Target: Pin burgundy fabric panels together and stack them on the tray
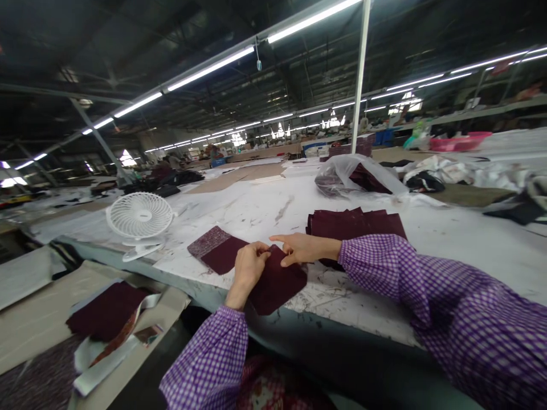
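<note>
At the near edge of a white-covered table [294, 196], a maroon cloth piece [277, 287] lies beneath the person's two hands, its lowest corner reaching the table's rim. The left hand [250, 267] pinches the upper edge of this piece between thumb and fingertips. The right hand [304, 249] is free of any grip: its index finger extends toward the left hand, its thumb stands apart, and the remaining fingers are curled above the cloth. Both forearms wear purple checked sleeves [465, 302].

Just left of the left hand lies a second piece [224, 250], maroon with a speckled band at its far end. Beside the right wrist, partly covered by it, is a stack of maroon cloth [356, 223]. Behind the stack rests a translucent plastic bag [332, 175] with dark maroon contents. A white fan [140, 215] stands near the table's edge, at left. Farther off, at right, is a pink basin [459, 143]; lit tube lamps [314, 21] run overhead.
</note>
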{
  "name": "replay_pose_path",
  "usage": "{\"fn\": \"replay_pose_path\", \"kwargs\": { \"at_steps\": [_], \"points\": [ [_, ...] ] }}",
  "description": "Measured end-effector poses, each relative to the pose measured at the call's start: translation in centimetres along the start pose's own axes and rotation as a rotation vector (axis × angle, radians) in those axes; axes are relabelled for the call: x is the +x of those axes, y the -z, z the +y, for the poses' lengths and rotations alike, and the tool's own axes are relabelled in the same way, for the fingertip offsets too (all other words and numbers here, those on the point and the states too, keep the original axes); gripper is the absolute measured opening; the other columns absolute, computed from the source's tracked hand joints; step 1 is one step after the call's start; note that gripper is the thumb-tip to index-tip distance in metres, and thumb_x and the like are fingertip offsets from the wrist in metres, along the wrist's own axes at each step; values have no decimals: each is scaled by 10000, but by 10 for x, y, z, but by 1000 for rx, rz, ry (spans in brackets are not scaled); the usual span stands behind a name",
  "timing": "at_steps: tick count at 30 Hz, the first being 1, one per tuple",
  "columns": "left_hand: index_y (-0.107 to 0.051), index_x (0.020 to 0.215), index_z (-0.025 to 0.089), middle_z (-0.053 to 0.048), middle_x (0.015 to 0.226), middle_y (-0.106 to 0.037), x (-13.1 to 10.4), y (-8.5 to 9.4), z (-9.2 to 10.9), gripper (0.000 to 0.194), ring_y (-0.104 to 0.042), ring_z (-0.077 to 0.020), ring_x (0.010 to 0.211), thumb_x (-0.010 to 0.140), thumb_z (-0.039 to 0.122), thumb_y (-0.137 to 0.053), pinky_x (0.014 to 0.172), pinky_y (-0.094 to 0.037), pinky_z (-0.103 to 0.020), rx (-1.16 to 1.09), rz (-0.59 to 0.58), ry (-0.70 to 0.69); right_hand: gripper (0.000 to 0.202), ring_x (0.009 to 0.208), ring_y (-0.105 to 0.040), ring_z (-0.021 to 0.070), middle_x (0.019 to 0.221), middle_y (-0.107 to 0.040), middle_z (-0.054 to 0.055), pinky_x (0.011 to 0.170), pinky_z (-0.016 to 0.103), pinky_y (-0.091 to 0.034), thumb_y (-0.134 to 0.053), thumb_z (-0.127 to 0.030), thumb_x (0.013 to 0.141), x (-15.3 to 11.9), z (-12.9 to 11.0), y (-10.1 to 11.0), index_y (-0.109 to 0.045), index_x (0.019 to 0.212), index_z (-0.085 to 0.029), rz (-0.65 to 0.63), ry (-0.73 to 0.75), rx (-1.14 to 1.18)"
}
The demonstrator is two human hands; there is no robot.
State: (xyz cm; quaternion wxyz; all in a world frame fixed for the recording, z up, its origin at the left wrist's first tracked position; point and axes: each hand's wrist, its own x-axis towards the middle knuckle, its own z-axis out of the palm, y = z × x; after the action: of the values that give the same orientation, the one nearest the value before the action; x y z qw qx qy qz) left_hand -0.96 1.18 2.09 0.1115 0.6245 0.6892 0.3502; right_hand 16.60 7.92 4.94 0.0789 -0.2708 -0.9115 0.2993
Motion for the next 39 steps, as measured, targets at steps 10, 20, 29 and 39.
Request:
{"fn": "replay_pose_path", "kwargs": {
  "at_steps": [10,20,29,39],
  "points": [
    [-740,973,227,-43,894,-660,-6,-15,0,247,-606,-175,834,853,160,-535,720,-426,-263,360,-31,-205,265,857,-628,176,949,-703,91,771,245,-423,-516,-120,828,12,15,-4,-700,1018,-123,232,81,-417],
    [-728,1006,220,-51,888,-650,-8,-14,2,260,-604,-189,849,866,162,-516,728,-433,-271,385,-22,-252,206,803,-580,158,980,-633,85,702,265,-375,-445,-171,901,12,10,-11,-644,939,-136,204,155,-621],
    [-745,944,225,-29,869,-672,-4,-16,-7,259,-613,-160,825,854,123,-525,762,-452,-252,218,-28,-317,206,790,-583,152,964,-633,91,695,262,-395,-461,-149,901,13,19,-9,-659,947,-121,180,213,-604],
    [-741,949,227,-35,863,-647,-6,-18,-7,302,-586,-167,856,889,139,-458,755,-438,-256,339,-31,-391,233,868,-614,155,972,-689,94,790,250,-428,-492,-64,839,12,25,-8,-675,980,-95,344,209,-304]
  ]
}}
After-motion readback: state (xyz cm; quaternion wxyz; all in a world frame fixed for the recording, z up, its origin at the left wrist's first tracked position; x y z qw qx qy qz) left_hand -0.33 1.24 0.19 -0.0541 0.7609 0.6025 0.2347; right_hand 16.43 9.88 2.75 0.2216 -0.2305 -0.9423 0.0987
